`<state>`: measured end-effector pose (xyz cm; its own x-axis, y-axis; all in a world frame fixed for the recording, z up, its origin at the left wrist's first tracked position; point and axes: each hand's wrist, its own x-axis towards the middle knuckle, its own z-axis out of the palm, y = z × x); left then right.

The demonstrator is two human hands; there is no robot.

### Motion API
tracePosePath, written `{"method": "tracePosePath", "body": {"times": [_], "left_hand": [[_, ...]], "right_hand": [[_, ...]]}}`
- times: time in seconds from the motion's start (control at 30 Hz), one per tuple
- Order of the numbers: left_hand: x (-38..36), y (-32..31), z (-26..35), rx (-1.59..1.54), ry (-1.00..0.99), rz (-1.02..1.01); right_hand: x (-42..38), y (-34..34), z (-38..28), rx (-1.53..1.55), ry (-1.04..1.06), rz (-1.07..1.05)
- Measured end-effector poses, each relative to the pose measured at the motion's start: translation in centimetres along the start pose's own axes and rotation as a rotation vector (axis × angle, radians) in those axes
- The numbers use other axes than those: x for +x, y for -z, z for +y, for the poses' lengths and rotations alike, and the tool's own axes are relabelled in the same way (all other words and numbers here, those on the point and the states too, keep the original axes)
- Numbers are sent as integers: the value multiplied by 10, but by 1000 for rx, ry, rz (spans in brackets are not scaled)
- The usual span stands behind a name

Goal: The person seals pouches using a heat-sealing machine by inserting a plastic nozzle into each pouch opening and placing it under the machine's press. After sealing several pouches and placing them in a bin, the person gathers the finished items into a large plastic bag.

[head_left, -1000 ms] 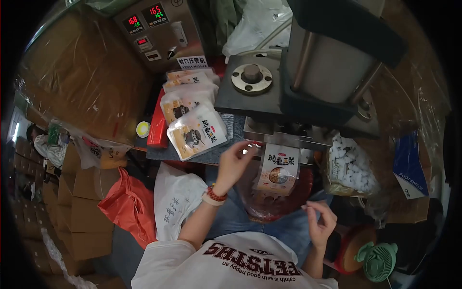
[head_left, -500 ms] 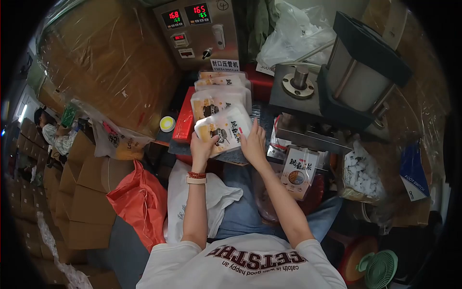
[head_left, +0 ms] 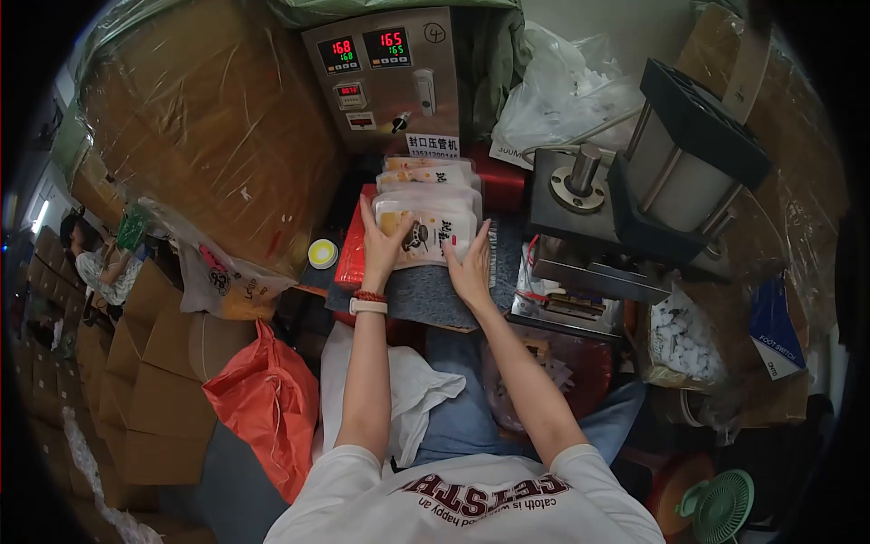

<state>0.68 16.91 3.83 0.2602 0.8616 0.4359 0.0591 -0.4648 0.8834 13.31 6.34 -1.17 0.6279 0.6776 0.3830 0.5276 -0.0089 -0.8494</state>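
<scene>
White printed pouches with orange artwork and dark lettering lie in an overlapping stack on a grey mat. My left hand grips the front pouches along their left side, thumb over the print. On the opposite edge, my right hand presses with its thumb at the lower right corner and its fingers along the side. The grey mat shows below the pouches. A red block stands just left of the stack. How many pouches lie between my hands cannot be made out.
A control box with red digits stands behind the stack. To the right is a press machine with a metal jaw. A yellow-lidded round container, an orange bag and a green fan are around. Another person sits far left.
The tilted front pouches have been lowered from near me onto the stack, and my hands moved forward with them. The printed pouch by the machine jaw no longer shows there. The view shifted slightly.
</scene>
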Motion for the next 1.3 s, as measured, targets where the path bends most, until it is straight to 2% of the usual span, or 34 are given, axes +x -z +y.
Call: {"method": "tracePosePath", "body": {"times": [0.07,0.13,0.17,0.23,0.27,0.33,0.43,0.47,0.53,0.57,0.63,0.7,0.77,0.83,0.9,0.93,0.97,1.07,1.23,1.3], "left_hand": [[14,0,-1,-116,11,-5],[15,0,27,-230,230,-75],[12,-5,15,-125,194,-69],[-13,-11,37,68,271,-63],[-16,-17,21,95,163,3],[-1,-11,-16,193,107,24],[16,-23,-30,456,-12,87],[16,-20,-11,482,94,36],[18,-5,54,785,-55,70],[39,0,61,764,-290,213],[79,18,131,896,-669,364],[131,37,194,1055,-929,515],[174,48,246,1261,-961,521],[209,57,268,1450,-1082,402],[226,57,298,1552,-771,84],[235,61,292,1280,-1131,301],[226,56,297,1278,-1130,288],[179,37,311,1192,-1415,386],[162,17,287,1062,-1391,335],[163,15,276,1051,-1356,229]], "right_hand": [[8,-3,4,10,0,-4],[9,-5,11,30,27,8],[9,0,9,35,30,11],[11,12,1,186,-34,-69],[12,7,4,175,-22,-29],[2,9,-6,183,11,-51],[-4,15,-5,175,61,-41],[-9,14,2,159,44,-20],[-7,15,4,105,27,-8],[-10,15,1,65,17,-23],[-9,7,9,112,44,4],[-9,7,11,137,90,55],[-9,7,12,120,82,52],[-10,11,7,107,64,28],[-10,12,6,121,62,40],[-9,13,6,99,61,22],[-9,13,6,79,57,0],[-9,12,8,84,83,22],[-10,9,7,75,87,39],[-9,8,9,75,127,62]]}}
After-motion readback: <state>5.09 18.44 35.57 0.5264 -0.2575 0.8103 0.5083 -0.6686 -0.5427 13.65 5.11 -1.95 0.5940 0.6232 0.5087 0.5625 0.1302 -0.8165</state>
